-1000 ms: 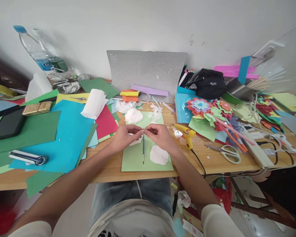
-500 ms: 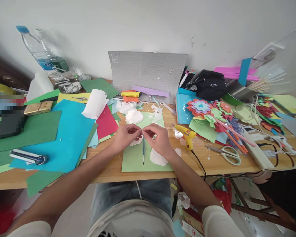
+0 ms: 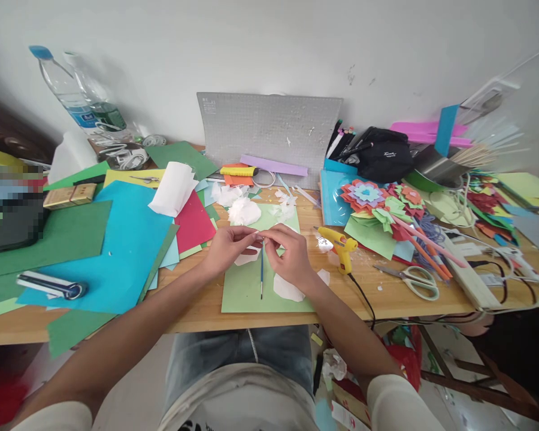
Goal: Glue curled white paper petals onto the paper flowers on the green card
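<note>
Above the light-green sheet (image 3: pixel 242 293) at the tabletop (image 3: pixel 197 314)'s near edge, the left hand (image 3: pixel 231 248) and right hand (image 3: pixel 291 254) meet, fingertips pinched together; whether they grip anything, I cannot tell. Just nearer, a blue paintbrush (image 3: pixel 262 272) lies on the sheet, left of a white paper piece (image 3: pixel 288 288). Farther right sits a yellow glue gun (image 3: pixel 340 244).

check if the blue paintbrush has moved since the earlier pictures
No, the blue paintbrush shows no visible shift against the green sheet under it.

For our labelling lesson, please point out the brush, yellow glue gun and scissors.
Brush (image 3: pixel 262 269), head view: blue handle.
Yellow glue gun (image 3: pixel 341 244), head view: body.
Scissors (image 3: pixel 405 275), head view: pivot area.
</note>
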Available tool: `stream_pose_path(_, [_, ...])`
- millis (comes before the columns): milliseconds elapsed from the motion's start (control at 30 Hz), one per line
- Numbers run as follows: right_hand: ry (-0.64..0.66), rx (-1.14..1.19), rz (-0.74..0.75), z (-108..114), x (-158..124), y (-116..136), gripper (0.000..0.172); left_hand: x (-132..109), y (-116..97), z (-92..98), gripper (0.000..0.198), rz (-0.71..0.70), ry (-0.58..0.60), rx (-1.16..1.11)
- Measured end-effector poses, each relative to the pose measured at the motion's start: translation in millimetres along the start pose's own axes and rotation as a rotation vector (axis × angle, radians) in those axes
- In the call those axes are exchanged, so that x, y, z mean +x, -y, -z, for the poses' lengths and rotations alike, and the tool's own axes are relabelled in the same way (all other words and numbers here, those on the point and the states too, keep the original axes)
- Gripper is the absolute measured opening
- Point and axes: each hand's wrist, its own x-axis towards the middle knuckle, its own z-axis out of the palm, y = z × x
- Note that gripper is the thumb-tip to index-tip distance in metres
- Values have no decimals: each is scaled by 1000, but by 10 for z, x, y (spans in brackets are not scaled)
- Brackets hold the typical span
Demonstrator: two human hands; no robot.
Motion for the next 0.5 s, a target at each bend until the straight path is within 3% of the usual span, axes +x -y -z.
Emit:
stream_pose_path(167, [-55, 34, -114, 13, 31, 0, 16, 31, 56, 0, 41, 45, 22, 14])
stream_pose_path(500, [6, 121, -203, 6, 61, -30, 11, 8, 13, -25, 44, 75, 47, 64])
